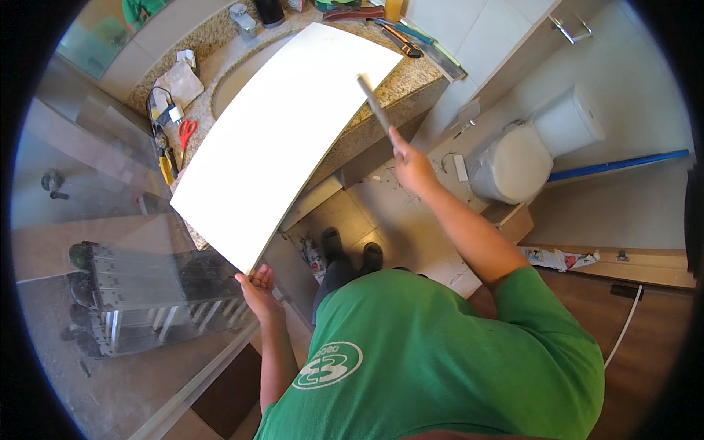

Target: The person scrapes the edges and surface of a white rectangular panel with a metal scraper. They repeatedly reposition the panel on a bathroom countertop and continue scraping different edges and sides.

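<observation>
A large white rectangular panel (286, 139) lies slantwise across the stone counter (411, 88) and over the oval sink (233, 84); its near end juts out past the counter toward me. My left hand (262, 290) grips the panel's near corner, with the thumb and fingers at its edge. In my right hand (413, 165) is a long, grey bar-shaped tool (375, 105) with a pale tip. It is held above the panel's right long edge, its tip pointing to the far end. Whether the tool touches the panel I cannot tell.
Red scissors (187, 132), a white charger plug (176, 114) and yellow-handled pliers (167, 167) lie on the counter's left. A utility knife (403, 40) lies at the far right, near a faucet (243, 20). The toilet (513, 165) stands right; a glass panel (147, 257) is left.
</observation>
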Tool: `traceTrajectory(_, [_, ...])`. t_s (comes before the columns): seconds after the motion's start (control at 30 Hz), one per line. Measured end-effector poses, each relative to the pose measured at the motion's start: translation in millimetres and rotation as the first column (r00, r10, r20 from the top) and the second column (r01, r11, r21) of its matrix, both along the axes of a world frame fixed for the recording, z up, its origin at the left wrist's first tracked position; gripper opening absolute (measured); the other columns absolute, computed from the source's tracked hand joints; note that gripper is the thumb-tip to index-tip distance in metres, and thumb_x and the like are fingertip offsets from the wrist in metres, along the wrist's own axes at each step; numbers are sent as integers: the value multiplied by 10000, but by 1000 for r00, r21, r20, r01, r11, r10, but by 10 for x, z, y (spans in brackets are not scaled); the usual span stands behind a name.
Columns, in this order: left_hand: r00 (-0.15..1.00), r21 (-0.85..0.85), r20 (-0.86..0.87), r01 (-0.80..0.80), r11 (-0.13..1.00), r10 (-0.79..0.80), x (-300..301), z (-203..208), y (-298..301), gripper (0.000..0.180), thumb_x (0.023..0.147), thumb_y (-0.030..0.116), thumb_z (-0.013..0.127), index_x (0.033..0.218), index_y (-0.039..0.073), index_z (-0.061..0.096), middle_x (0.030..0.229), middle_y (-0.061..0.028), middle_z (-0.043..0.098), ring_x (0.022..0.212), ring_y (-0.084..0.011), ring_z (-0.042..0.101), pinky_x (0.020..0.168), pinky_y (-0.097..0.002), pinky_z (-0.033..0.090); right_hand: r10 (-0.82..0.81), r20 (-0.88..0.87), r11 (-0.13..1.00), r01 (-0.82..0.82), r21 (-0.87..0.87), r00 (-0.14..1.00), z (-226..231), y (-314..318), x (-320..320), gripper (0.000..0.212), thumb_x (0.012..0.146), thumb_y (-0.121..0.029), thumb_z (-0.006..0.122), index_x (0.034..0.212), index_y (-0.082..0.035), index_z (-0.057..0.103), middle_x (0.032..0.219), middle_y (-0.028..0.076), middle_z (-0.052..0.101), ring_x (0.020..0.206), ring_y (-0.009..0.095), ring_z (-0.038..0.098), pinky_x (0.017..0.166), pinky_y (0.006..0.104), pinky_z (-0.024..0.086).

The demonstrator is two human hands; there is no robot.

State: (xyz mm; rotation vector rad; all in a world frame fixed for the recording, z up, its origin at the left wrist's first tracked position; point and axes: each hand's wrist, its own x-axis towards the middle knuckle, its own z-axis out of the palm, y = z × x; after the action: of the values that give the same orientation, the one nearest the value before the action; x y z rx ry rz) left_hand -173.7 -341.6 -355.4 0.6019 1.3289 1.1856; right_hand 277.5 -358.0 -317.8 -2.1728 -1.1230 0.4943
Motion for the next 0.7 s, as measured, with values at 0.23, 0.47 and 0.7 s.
traceTrajectory(0.23, [993,43,-71,99,994,-96,143,314,265,354,1044,372,645,1150,35,623,959,-80,713,838,-163,663,796,-309,504,-41,42,999,42,-23,998,213,660,522,566,1036,-167,523,1569,-337,437,1074,255,717,958,394,713,850,462,555])
traceTrajectory(0.47, [987,70,-45,156,985,-153,93,276,262,356,1031,357,668,1135,18,632,901,-79,707,823,-158,657,790,-314,511,-22,1,999,22,-50,1000,58,265,193,536,1056,-176,515,1560,-345,454,1123,222,722,939,345,719,847,421,553])
traceTrajectory(0.7, [982,40,-55,183,982,-181,63,317,299,331,1027,330,679,1121,17,627,923,-80,705,824,-162,659,791,-313,515,-68,-48,987,60,-148,997,314,527,371,586,1041,-165,518,1591,-331,402,1005,241,716,898,375,709,800,445,553])
